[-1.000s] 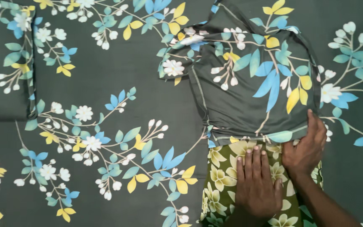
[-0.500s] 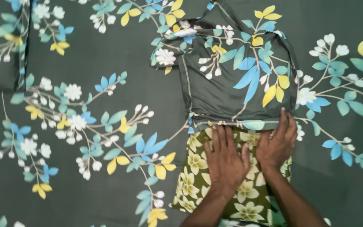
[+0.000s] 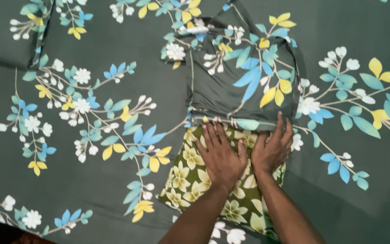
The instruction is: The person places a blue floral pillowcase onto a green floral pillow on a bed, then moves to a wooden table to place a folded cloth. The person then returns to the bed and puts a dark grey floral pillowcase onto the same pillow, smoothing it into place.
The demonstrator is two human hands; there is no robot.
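A green pillow (image 3: 190, 176) printed with pale yellow flowers lies on the bed, its far half inside a dark grey flowered pillowcase (image 3: 231, 86). My left hand (image 3: 220, 153) lies flat on the green pillow with fingers spread, fingertips at the case's open edge. My right hand (image 3: 272, 147) rests beside it on the pillow, fingers reaching the hem of the case near its right corner. Whether the right fingers pinch the hem is unclear.
A dark grey bedsheet (image 3: 100, 113) with blue, yellow and white flowers covers the whole bed. A second pillow (image 3: 5, 31) in the same print sits at the top left corner.
The view has shifted so the pillow sits further left and higher. Both hands have slid up the green pillow toward the case's opening, and more of the green pillow's near end shows.
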